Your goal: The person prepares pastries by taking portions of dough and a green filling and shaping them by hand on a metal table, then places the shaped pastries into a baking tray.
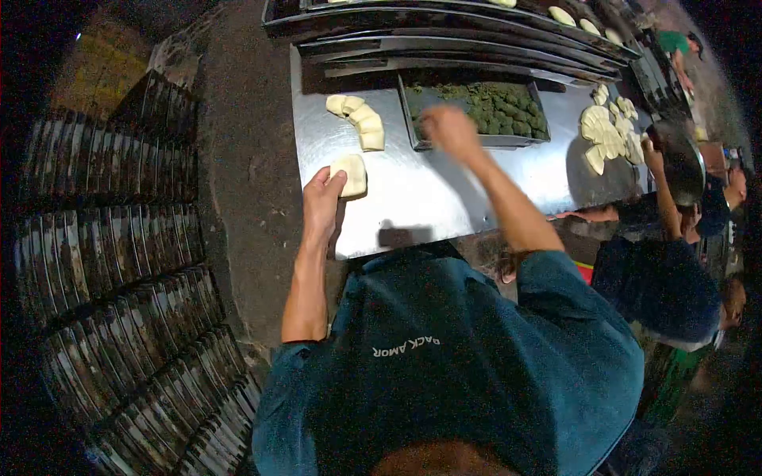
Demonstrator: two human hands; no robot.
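A flattened round of pale dough point(349, 176) is gripped in my left hand point(323, 197), thumb on top, just above the metal table point(413, 202). My right hand point(450, 129) is over the near left part of a dark tray point(476, 141); it is blurred, and its fingers cannot be made out clearly. Green balls of filling point(508, 111) lie in rows in that tray, with loose green crumbs towards its back left. Beyond my left hand, several dough pieces point(365, 125) lie in a curved, overlapping row on the table.
Stacked metal trays point(460, 47) stand along the table's back, some dough pieces on top. More dough pieces point(605, 131) lie at the right, by a co-worker's hand point(652, 159). Many dark trays point(103, 262) are racked on the left, beyond the floor point(246, 159).
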